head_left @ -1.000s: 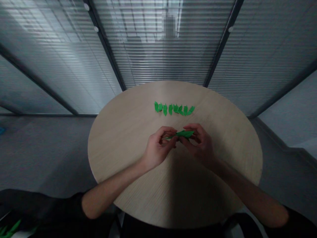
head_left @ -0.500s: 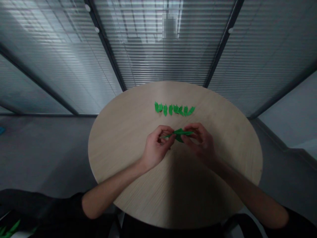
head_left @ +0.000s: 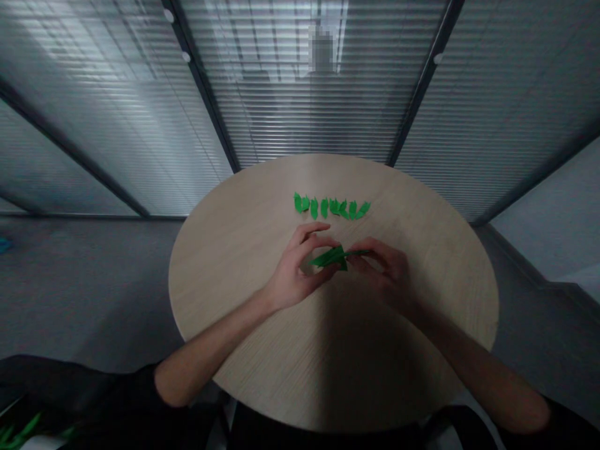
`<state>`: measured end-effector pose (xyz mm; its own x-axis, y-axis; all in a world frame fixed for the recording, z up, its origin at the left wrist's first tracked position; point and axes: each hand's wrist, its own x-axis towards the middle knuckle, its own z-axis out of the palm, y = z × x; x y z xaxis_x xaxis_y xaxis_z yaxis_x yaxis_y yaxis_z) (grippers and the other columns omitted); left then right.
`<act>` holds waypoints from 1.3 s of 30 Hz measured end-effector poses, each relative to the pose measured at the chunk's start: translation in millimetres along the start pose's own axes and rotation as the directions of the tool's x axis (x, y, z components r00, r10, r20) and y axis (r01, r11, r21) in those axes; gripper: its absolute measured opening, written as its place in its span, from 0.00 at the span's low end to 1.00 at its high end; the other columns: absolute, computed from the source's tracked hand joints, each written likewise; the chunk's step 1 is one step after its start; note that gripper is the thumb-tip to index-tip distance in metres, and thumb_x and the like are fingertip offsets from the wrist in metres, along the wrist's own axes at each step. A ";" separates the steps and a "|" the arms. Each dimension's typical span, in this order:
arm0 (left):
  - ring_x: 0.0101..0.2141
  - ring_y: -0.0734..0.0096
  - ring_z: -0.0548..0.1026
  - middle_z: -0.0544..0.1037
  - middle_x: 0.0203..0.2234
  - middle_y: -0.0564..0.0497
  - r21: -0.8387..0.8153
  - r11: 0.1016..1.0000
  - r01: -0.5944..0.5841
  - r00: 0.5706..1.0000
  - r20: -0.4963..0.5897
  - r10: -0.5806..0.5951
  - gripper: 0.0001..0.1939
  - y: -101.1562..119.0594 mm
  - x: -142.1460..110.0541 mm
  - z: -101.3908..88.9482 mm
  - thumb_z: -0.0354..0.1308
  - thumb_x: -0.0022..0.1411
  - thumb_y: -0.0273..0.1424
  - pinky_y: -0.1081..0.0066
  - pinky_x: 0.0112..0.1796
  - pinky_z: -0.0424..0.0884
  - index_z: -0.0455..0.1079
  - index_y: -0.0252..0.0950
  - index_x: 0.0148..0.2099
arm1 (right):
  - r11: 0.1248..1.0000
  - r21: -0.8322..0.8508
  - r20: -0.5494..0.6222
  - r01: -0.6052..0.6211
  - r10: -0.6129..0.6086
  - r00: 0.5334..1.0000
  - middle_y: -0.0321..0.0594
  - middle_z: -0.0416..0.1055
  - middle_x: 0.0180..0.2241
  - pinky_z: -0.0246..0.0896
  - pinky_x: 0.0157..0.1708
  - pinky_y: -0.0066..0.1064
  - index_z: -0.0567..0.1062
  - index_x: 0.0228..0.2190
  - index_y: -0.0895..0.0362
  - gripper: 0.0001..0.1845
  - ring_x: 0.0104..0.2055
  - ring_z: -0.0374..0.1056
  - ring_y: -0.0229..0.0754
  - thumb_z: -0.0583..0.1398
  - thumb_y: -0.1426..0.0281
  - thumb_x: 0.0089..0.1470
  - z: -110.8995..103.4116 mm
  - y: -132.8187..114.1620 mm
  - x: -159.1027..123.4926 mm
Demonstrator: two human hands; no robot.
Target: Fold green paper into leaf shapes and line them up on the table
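The folded green paper piece is located between the two hands, above the middle of the round wooden table. The left hand grips the near and far edges of the piece between thumb and index finger; its other fingers are spread, one raised beyond the index finger. The right hand pinches the narrow end of the piece between thumb and fingers. A row of small green folded pieces lies on the table beyond the hands, some touching or overlapping, others slightly apart. Slatted blinds stand behind the table's far edge.
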<state>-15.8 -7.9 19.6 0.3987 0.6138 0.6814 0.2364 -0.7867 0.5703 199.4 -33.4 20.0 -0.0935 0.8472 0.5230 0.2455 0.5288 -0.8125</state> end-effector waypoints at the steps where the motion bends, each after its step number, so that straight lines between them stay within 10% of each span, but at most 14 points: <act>1: 0.60 0.56 0.72 0.70 0.60 0.41 -0.022 1.000 -0.013 1.000 0.025 0.014 0.16 -0.6 0.2 -0.2 0.67 0.65 0.27 0.52 0.59 0.71 0.72 0.40 0.54 | 1.000 -0.009 0.020 0.011 -0.011 1.000 0.35 0.78 0.32 0.72 0.37 0.31 0.79 0.34 0.53 0.02 0.34 0.75 0.39 0.66 0.72 0.59 -0.5 0.6 -0.4; 16: 0.40 0.66 0.75 0.75 0.40 0.46 -0.134 0.990 -0.045 0.995 0.086 0.057 0.10 4.0 -2.2 4.8 0.62 0.65 0.24 0.65 0.40 0.73 0.69 0.38 0.48 | 0.991 -0.001 0.080 0.130 -0.130 0.988 0.35 0.79 0.34 0.72 0.38 0.32 0.80 0.37 0.51 0.06 0.36 0.76 0.39 0.67 0.76 0.59 0.4 3.3 -1.0; 39: 0.43 0.66 0.78 0.79 0.41 0.47 -0.392 0.888 0.243 0.969 0.133 -0.206 0.07 4.6 -10.9 9.1 0.65 0.67 0.29 0.65 0.45 0.76 0.72 0.40 0.46 | 0.995 0.076 -0.015 0.070 -0.069 0.998 0.37 0.80 0.34 0.76 0.37 0.32 0.80 0.32 0.52 0.03 0.36 0.77 0.40 0.68 0.72 0.58 5.7 -1.0 -4.8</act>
<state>-11.0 -18.8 10.6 0.4559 0.7483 0.4818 -0.0405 -0.5233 0.8512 194.2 -37.7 16.8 -0.0961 0.8080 0.5813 0.1645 0.5889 -0.7913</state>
